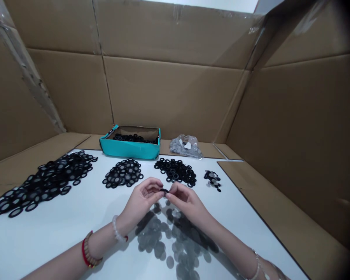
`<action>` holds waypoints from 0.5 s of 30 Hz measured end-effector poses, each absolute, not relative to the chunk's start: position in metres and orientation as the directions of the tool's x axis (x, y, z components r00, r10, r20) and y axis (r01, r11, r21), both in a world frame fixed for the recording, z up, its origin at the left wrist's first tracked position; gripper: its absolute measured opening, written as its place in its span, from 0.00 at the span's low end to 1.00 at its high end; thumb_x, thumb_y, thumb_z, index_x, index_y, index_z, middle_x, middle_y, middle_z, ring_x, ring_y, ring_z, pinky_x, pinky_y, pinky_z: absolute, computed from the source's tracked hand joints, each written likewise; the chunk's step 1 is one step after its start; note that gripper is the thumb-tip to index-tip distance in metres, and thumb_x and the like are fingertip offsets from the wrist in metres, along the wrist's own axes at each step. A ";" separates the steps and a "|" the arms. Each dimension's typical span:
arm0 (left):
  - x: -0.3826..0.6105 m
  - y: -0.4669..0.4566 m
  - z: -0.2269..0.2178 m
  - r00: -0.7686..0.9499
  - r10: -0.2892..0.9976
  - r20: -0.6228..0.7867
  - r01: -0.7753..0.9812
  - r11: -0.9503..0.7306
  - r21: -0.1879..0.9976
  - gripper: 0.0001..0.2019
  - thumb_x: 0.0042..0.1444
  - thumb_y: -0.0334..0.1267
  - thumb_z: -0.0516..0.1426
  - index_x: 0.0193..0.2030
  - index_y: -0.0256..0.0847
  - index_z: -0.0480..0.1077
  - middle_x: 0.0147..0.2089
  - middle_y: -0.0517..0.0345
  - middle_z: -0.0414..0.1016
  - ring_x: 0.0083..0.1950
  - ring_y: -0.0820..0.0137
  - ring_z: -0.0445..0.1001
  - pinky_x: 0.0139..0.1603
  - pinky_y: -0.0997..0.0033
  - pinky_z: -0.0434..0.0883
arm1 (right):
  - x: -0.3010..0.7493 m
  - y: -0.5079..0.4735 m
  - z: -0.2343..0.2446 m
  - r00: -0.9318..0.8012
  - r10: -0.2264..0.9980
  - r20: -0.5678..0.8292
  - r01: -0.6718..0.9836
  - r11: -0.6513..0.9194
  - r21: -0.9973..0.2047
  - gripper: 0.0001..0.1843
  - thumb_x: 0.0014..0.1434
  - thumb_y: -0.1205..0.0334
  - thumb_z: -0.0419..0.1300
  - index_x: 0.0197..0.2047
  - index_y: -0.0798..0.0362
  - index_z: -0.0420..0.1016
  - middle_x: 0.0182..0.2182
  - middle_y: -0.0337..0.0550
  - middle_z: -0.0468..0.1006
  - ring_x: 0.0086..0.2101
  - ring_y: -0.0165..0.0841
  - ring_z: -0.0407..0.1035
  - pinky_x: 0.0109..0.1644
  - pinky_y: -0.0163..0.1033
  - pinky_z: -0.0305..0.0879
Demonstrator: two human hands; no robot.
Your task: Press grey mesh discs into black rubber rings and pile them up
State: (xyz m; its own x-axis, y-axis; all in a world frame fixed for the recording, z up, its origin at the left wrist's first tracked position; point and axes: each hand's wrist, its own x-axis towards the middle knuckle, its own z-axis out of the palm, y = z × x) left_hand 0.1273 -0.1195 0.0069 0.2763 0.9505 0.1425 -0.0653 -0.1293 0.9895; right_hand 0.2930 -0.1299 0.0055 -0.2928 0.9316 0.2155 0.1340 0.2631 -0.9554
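Observation:
My left hand (142, 200) and my right hand (184, 200) meet over the white table (61, 229), both pinching one small black ring (163, 190) between their fingertips. Just below the hands lies a spread of grey mesh discs (160, 243) mixed with dark rings. Behind the hands are a pile of black rings fitted with grey discs (123, 173) and a pile of plain small black rings (176, 171). A big heap of larger black rings (43, 182) covers the left of the table.
A teal box (130, 147) holding black rings stands at the table's far edge, with a clear plastic bag (186, 146) beside it. A tiny cluster of rings and discs (212, 179) lies at the right. Cardboard walls (175, 89) enclose the table on three sides.

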 end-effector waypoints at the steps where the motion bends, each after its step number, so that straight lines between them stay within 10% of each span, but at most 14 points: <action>1: 0.128 -0.119 0.007 0.275 0.951 0.139 -0.064 -0.126 0.990 0.09 0.49 0.34 0.60 0.37 0.39 0.66 0.34 0.60 0.69 0.38 0.72 0.70 0.39 0.74 0.68 | 0.293 -0.130 0.005 -0.284 0.928 0.240 0.137 0.287 -0.948 0.13 0.56 0.56 0.57 0.26 0.53 0.60 0.24 0.35 0.62 0.27 0.29 0.57 0.31 0.34 0.53; 15: 0.132 -0.126 0.010 0.195 0.979 0.051 -0.164 -0.018 0.986 0.09 0.46 0.33 0.62 0.34 0.38 0.66 0.33 0.60 0.70 0.37 0.72 0.70 0.38 0.76 0.67 | 0.293 -0.134 0.006 -0.354 0.890 0.289 0.207 0.376 -0.903 0.13 0.60 0.60 0.53 0.25 0.52 0.56 0.24 0.35 0.59 0.28 0.29 0.55 0.33 0.34 0.54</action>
State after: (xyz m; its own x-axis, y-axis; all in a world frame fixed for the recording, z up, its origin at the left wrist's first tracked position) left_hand 0.1324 -0.1260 0.0104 0.1950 0.9795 0.0508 -0.1642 -0.0184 0.9863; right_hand 0.2928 -0.1342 0.0056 -0.3539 0.8896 0.2887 0.2074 0.3756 -0.9033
